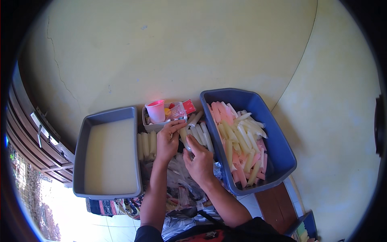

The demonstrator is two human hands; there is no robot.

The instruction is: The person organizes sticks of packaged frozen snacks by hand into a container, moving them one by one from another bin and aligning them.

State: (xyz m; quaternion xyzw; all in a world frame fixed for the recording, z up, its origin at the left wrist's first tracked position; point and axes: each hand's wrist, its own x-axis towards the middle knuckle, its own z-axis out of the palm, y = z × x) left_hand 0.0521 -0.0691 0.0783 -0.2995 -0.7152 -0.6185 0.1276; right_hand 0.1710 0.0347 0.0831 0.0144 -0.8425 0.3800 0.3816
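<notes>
While hands (pixel 200 163) work, pale walls (pixel 181 48) rise above tiles (pixel 123 233).

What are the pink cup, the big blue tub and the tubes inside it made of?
The pink cup looks like smooth plastic, judging by its even colour. The blue tub is probably moulded plastic, faintly glossy, with rounded corners. The tubes seem thin, shiny plastic film, with crumpled loose ends; their pale or pink filling is unclear.

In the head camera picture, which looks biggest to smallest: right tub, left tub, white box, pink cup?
1. Right tub and left tub: close in size; nearness makes ranking them unsure
2. White box
3. Pink cup
</notes>
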